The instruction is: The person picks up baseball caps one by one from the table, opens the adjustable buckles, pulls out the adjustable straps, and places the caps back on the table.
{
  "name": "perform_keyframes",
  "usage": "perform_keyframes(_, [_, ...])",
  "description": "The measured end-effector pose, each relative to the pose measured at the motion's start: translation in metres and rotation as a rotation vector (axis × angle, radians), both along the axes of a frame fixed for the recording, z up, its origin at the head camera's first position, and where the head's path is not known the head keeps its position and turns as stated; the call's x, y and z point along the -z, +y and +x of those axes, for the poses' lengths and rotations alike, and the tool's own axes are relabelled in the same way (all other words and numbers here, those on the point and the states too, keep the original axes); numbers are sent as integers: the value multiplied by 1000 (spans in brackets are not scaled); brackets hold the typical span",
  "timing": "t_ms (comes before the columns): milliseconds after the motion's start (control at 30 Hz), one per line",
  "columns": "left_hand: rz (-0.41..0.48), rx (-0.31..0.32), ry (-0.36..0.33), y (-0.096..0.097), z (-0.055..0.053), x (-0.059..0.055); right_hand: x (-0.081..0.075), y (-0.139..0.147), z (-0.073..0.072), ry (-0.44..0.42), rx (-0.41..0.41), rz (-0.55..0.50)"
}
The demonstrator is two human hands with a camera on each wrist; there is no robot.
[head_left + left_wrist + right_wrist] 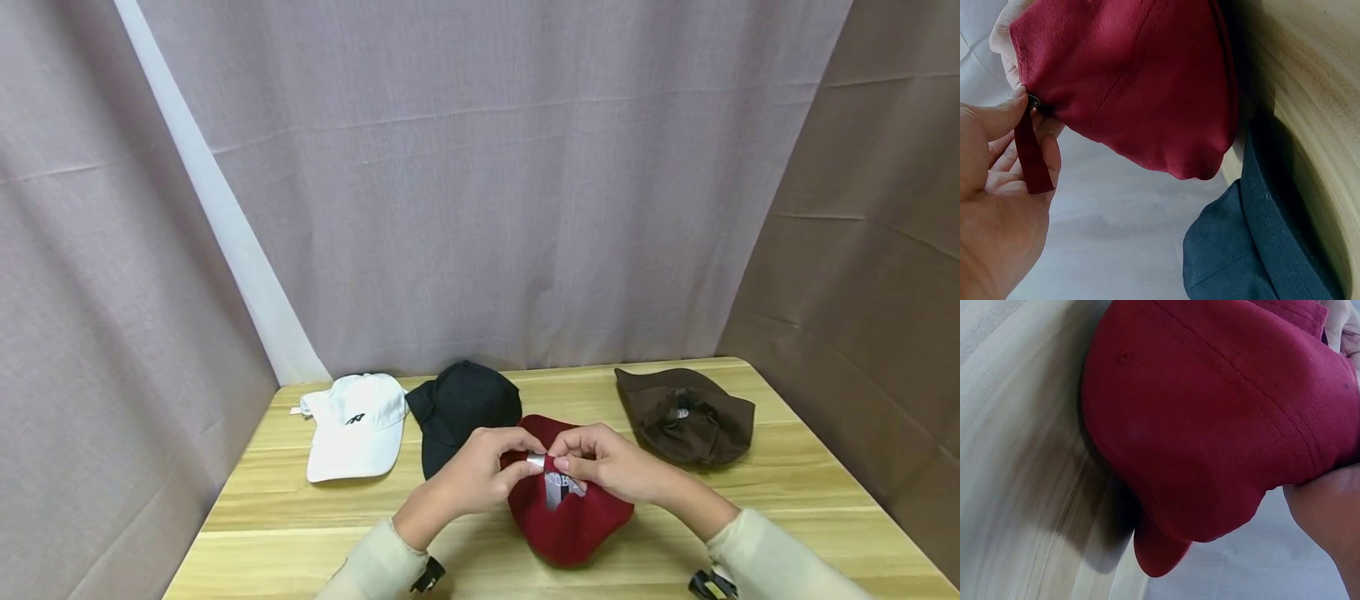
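A dark red cap (pixel 570 533) lies crown down on the table in front of me, its inside and pale printed lining facing up in the head view. My left hand (pixel 483 471) pinches the cap's back strap (pixel 1033 159) between thumb and fingers at a small metal buckle (pixel 536 459). In the left wrist view, the strap's loose end hangs past the buckle over the fingers. Close beside it, my right hand (pixel 611 462) pinches the cap's edge with thumb and fingertips. The right wrist view shows mostly the crown, which hides the right fingertips.
To the left lies a white cap (pixel 360 425) with a small black mark. A black cap (pixel 468 404) sits between it and the red one, just behind my left hand. A brown cap (pixel 705 425) rests at the back right of the wooden table (pixel 262 517). Curtains surround the table.
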State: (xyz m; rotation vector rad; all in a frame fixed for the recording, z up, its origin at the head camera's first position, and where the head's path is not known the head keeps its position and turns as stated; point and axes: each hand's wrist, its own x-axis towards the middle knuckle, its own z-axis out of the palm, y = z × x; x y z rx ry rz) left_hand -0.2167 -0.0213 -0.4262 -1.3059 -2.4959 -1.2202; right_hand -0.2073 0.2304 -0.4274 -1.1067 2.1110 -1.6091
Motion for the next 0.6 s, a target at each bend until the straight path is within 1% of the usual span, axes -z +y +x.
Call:
perform_keyframes(100, [2, -5, 16, -1, 0, 0, 0, -1, 0, 0, 18, 13])
perform_keyframes(300, [-23, -19, 24, -2, -3, 1, 0, -2, 0, -7, 64, 45])
perform_keyframes(500, [-27, -7, 53, -1, -5, 2, -4, -8, 4, 7, 183, 130])
perform_keyframes(600, [-21, -7, 67, 0, -6, 1, -7, -11, 6, 15, 229, 153])
